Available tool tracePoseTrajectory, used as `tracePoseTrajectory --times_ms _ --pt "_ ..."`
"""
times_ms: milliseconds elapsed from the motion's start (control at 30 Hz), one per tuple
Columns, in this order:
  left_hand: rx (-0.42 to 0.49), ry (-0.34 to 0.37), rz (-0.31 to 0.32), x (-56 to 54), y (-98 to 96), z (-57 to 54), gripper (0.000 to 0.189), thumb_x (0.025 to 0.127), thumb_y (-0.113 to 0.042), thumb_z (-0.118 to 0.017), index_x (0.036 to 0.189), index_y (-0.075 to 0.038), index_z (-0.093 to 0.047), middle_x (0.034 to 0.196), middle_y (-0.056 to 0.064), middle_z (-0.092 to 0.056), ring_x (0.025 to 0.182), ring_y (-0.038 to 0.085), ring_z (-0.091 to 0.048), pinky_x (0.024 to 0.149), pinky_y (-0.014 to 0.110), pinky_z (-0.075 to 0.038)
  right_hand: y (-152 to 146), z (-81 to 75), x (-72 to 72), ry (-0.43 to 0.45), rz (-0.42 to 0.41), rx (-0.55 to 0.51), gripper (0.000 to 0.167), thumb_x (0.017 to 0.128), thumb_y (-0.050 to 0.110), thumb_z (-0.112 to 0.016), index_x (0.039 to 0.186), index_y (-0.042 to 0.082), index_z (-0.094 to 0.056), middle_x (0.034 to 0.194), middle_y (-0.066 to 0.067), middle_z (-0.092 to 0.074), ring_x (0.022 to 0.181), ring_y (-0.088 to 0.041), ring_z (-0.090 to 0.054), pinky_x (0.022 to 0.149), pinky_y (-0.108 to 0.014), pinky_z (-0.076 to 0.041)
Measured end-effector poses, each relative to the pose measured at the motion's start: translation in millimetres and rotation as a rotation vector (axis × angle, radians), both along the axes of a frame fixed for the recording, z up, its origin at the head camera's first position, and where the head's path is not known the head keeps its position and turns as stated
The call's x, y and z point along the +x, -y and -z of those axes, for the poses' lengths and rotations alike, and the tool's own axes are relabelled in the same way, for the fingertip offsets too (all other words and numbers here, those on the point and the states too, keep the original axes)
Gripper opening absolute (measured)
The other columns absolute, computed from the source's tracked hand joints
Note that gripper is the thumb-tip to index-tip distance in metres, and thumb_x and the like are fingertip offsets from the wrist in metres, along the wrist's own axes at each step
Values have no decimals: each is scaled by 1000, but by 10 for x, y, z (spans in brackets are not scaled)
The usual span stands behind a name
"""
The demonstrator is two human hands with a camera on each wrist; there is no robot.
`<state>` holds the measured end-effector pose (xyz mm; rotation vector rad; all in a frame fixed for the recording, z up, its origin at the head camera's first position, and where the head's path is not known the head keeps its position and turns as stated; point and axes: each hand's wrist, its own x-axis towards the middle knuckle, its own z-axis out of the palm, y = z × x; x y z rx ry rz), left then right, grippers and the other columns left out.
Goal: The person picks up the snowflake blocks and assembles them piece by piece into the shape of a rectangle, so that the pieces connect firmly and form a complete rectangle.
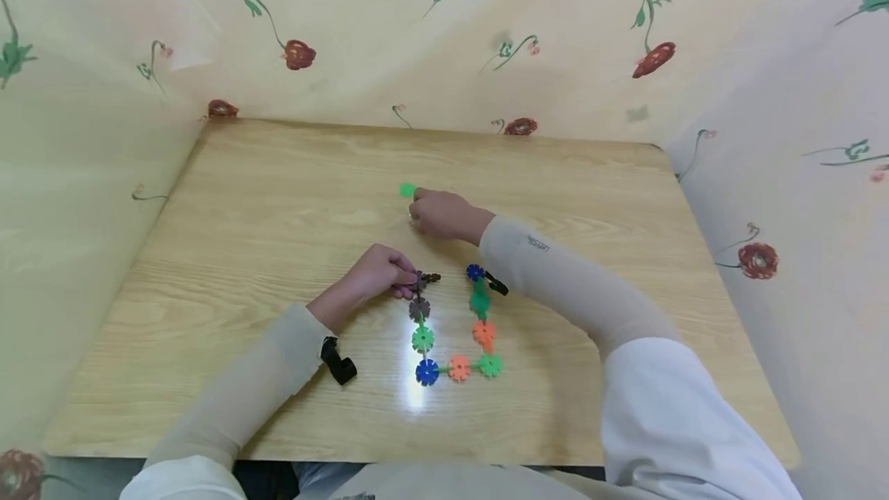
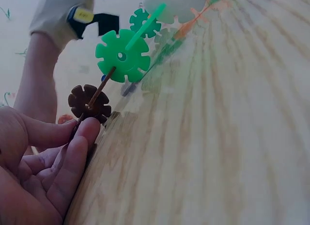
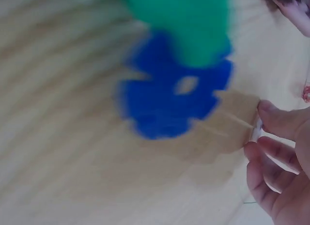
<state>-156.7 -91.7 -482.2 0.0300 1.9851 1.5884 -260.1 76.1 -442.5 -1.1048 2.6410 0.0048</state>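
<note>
A chain of notched snowflake discs lies in a U on the table, with brown, green, blue and orange pieces. My left hand [image 1: 380,272] pinches a brown disc [image 2: 89,103] at the chain's upper left end; a green disc [image 2: 123,56] joins beyond it. Farther back, my right hand [image 1: 450,214] is beside a loose bright green piece [image 1: 407,190]. Between its thumb and fingers shows a thin pale piece [image 3: 256,131], seen edge-on, its kind unclear. The blue disc [image 1: 475,272] at the chain's other end lies below the right wrist.
The wooden table [image 1: 278,199] meets flower-patterned cloth [image 1: 361,45] at the back and sides. Black wrist straps [image 1: 339,362] hang from both sleeves. The chain's bottom row holds a blue disc [image 1: 427,372], an orange disc [image 1: 459,367] and a green disc [image 1: 490,365].
</note>
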Motion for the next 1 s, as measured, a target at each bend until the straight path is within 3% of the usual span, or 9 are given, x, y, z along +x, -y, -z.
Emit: tracePoseTrajectory --times_ms 133,233,367,633,800,1000 --pt "-16 17 5 3 29 -38 18 91 5 -68 108 11 -68 86 19 -72 64 20 -71 60 28 -63 -93 36 60 -7 -25 -70 14 101 13 -62 101 3 -72 104 -9 -62 84 -21 -60 78 -32 -56" --pt "-13 31 18 27 34 -39 18 92 5 -68 108 12 -68 86 19 -72 65 20 -71 61 28 -63 -178 89 95 54 0 -110 14 97 10 -67 108 3 -70 106 -10 -63 93 -23 -62 85 -34 -56" --pt "-1 8 24 41 30 -46 18 92 6 -67 108 12 -67 87 19 -72 65 20 -71 62 28 -63 -266 82 113 141 76 -143 31 90 3 -72 121 3 -67 110 -12 -63 101 -25 -60 91 -35 -54" --pt "10 2 6 33 16 -42 17 92 7 -66 109 12 -66 91 19 -71 66 19 -71 63 29 -63 -353 17 171 240 180 -233 17 86 3 -74 100 6 -65 93 -6 -61 85 -21 -55 75 -31 -51" --pt "17 3 19 37 3 -38 18 93 6 -66 110 12 -66 93 20 -71 69 20 -72 66 29 -64 -504 -34 267 415 239 -320 9 87 0 -71 94 6 -70 85 -3 -63 76 -17 -54 68 -27 -49" --pt "9 7 4 40 16 -6 16 92 7 -66 108 11 -66 92 19 -71 69 20 -72 64 29 -63 -651 -114 463 617 311 -398 12 90 -5 -64 97 -1 -73 74 -5 -65 61 -14 -54 56 -25 -49"
